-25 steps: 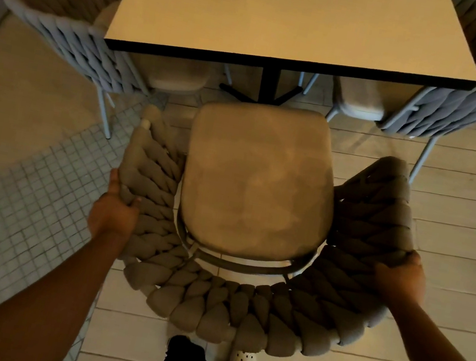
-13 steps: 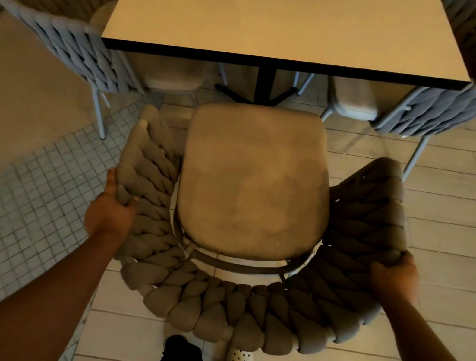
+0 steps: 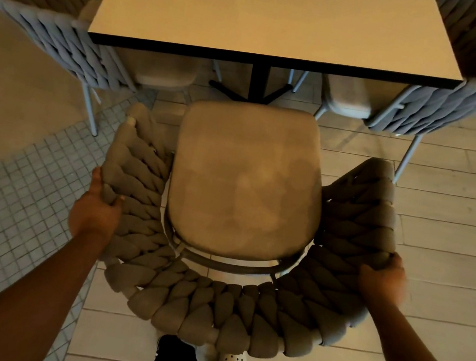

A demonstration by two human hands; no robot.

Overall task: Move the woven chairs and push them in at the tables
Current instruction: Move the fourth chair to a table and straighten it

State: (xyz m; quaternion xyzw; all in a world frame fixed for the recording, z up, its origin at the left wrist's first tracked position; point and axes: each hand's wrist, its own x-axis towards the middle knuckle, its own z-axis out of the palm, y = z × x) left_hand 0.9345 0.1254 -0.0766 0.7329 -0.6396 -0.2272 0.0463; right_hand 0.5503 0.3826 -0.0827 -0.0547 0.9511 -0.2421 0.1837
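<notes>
While the woven chair [image 3: 242,200] is gripped at both ends of its curved back, its seat front lies just short of the table [image 3: 279,12] edge — not yet pushed in. The left hand [image 3: 96,212] is curled around the left arm of the weave, thumb outside; the right hand [image 3: 383,279] is clamped on the right arm, though its fingers are blurred and cannot be told apart. A skewed push could probably drive a front corner into the left neighbouring chair [image 3: 52,17] or the right neighbouring chair [image 3: 456,91], whose legs stand near. Open floor is left straight ahead, up to the table's pedestal base [image 3: 257,88].
</notes>
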